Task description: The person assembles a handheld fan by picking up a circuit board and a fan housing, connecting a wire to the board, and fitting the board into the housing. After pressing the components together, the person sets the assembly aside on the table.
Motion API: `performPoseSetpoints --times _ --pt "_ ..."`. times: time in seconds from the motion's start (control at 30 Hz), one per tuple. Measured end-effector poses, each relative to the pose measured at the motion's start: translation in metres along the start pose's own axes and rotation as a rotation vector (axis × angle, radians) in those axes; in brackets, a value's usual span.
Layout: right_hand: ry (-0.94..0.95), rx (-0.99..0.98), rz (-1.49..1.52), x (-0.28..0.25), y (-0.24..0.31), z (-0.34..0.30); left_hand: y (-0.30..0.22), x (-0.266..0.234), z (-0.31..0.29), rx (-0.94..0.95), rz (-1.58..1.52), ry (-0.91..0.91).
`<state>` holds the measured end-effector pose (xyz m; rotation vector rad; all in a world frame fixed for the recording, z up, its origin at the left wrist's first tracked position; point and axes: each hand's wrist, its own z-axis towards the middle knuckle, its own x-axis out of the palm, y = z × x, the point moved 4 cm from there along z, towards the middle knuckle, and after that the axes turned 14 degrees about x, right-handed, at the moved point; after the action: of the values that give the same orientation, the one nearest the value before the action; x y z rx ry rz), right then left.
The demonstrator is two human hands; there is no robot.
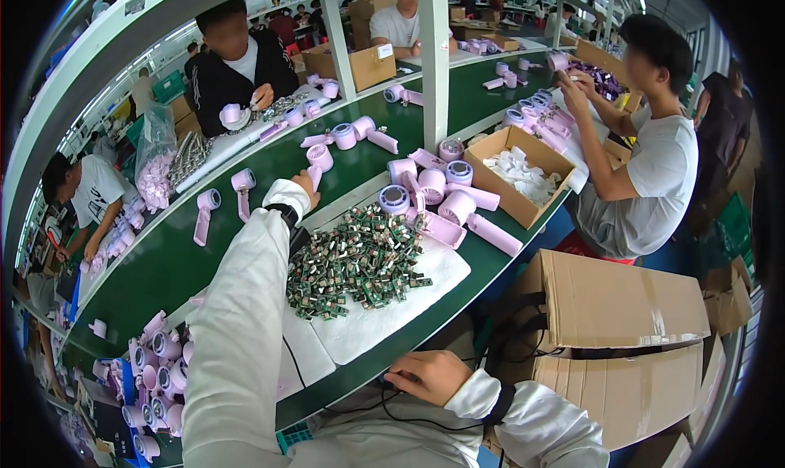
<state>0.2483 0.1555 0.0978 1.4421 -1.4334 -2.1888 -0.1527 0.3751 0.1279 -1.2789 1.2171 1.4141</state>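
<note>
My left hand (306, 192) reaches across the green bench, its fingers closed around the handle of a lilac handheld fan housing (320, 158). Most of the handle is hidden by the hand. Below my left wrist, a heap of small green circuit boards (356, 259) lies on a white foam sheet (437, 276). My right hand (432, 376) is low by the bench's near edge with its fingers curled in. A thin black cable (425, 421) runs below it; what the fingers hold, if anything, is hidden.
Lilac fan parts (441, 192) are piled beyond the boards, beside a cardboard box (523, 174) of white pieces. More fan housings (159, 378) crowd the lower left. Large cartons (621, 300) stand at my right. Co-workers (646, 133) sit around the bench; a white post (435, 67) rises behind it.
</note>
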Motion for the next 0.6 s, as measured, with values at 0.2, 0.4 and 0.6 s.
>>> performPoseSetpoints --times 0.2,0.4,0.6 --pt "-0.034 -0.034 0.036 -0.009 -0.004 -0.002 0.053 0.008 0.024 -0.171 0.051 -0.04" --pt "-0.095 -0.022 0.049 -0.033 -0.023 0.007 0.005 -0.059 -0.06 -0.121 -1.258 0.1" --pt "-0.311 0.006 0.136 -0.032 -0.044 0.021 -0.106 -0.063 -0.208 0.008 -1.543 0.157"
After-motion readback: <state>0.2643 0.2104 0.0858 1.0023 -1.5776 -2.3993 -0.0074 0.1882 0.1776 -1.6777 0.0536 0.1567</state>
